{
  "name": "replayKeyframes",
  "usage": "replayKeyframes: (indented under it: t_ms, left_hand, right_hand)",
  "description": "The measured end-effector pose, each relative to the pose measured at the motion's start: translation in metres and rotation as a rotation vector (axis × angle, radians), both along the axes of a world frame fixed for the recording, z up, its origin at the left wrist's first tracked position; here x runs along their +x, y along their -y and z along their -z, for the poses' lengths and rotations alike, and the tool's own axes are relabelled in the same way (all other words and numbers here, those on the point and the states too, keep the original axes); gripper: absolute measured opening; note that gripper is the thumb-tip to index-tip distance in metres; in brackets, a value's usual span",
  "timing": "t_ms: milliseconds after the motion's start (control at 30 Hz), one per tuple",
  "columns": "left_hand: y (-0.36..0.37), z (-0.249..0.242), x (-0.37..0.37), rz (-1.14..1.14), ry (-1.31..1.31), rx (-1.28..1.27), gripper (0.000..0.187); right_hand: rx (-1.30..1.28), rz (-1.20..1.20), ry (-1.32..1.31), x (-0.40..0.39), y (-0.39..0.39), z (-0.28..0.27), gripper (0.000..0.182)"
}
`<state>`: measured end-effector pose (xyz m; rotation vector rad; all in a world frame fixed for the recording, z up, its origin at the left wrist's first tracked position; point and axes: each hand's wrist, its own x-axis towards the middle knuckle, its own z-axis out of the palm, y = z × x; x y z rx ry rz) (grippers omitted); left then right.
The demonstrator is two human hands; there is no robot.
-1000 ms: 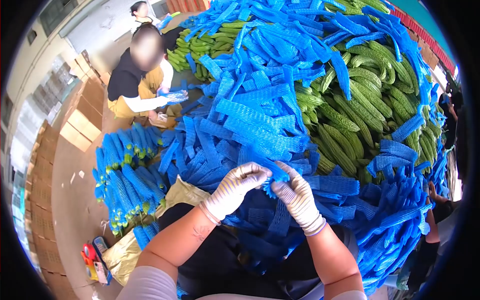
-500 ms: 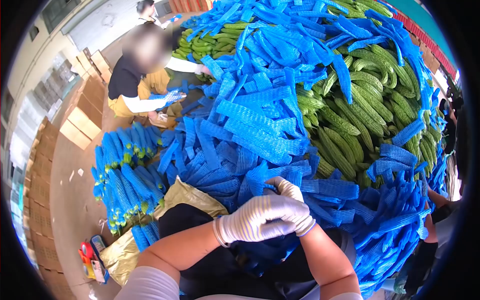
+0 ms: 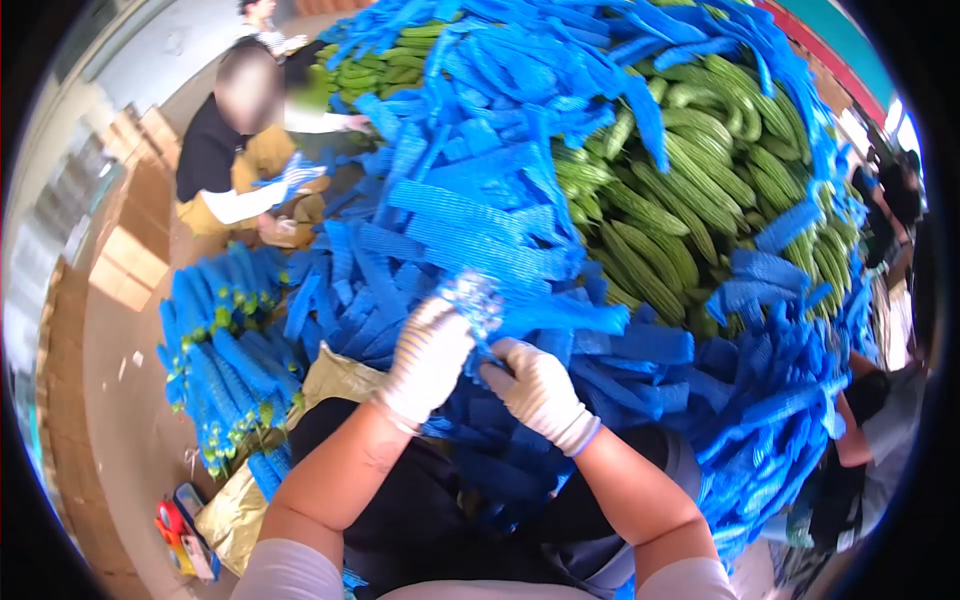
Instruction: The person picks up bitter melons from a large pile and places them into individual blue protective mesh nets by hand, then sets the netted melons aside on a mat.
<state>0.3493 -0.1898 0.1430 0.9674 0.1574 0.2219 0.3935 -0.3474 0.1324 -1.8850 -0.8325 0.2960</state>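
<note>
Gripping a blurred, bunched blue mesh sleeve (image 3: 474, 303), a left hand (image 3: 428, 358) in a striped white glove hovers before a heap of loose blue mesh strips (image 3: 490, 225). The right hand (image 3: 540, 393), gloved alike, curls just beside it, its grip unclear.

Dull brown floor (image 3: 118, 430) down the left side, a pale scrap (image 3: 138, 357) lying on it, cardboard boxes (image 3: 132, 260) grouped near its far end and a tall brown stack (image 3: 72, 450) along the outer edge. Beyond, a pale grey wall (image 3: 170, 55), blurred from here. Opposite, high up, a teal panel (image 3: 850, 45) above a red strip (image 3: 800, 35), white glare (image 3: 904, 128) close by.
</note>
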Motion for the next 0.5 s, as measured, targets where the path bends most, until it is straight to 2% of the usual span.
replayKeyframes:
  t_ms: [67, 100, 133, 200, 233, 267, 333, 367, 400, 467, 500]
  left_hand:
    - [-0.010, 0.000, 0.000, 0.104, 0.119, -0.250, 0.037]
    - [-0.010, 0.011, 0.002, 0.011, 0.110, 0.366, 0.038]
    - [-0.024, 0.010, 0.002, 0.115, -0.053, 0.902, 0.039]
    - [-0.018, 0.005, 0.000, 0.302, -0.178, 1.203, 0.044]
    - [-0.011, 0.017, -0.002, 0.180, 0.012, 1.301, 0.045]
    - [-0.013, 0.023, 0.004, 0.189, 0.020, 1.298, 0.045]
    - [-0.022, 0.031, 0.014, 0.161, 0.263, 1.938, 0.047]
    - [-0.026, 0.033, 0.012, 0.131, 0.377, 2.058, 0.040]
    - [-0.027, 0.034, 0.012, 0.160, 0.132, 1.769, 0.034]
    - [-0.024, 0.012, 0.015, 0.196, 0.046, 1.537, 0.035]
    - [-0.022, -0.005, 0.016, 0.124, 0.402, 1.906, 0.037]
  right_hand:
    - [0.170, -0.047, 0.254, 0.007, -0.004, 0.007, 0.015]
    - [0.318, -0.020, 0.115, 0.006, -0.005, 0.000, 0.013]
    - [0.469, 0.003, -0.021, 0.003, -0.004, -0.006, 0.012]
    - [0.622, -0.120, -0.471, 0.000, 0.001, -0.014, 0.013]
    - [0.595, -0.205, -0.360, -0.004, 0.003, -0.018, 0.013]
    - [0.470, -0.241, -0.144, -0.007, 0.002, -0.014, 0.011]
    - [0.367, -0.316, 0.035, -0.019, 0.003, -0.015, 0.011]
    - [0.305, -0.413, -0.115, -0.022, 0.004, -0.019, 0.014]
    - [0.347, -0.433, -0.289, -0.027, 0.001, -0.015, 0.016]
    - [0.082, -0.434, -0.337, -0.026, 0.002, -0.008, 0.016]
    - [0.116, -0.466, -0.404, -0.022, 0.004, -0.010, 0.014]
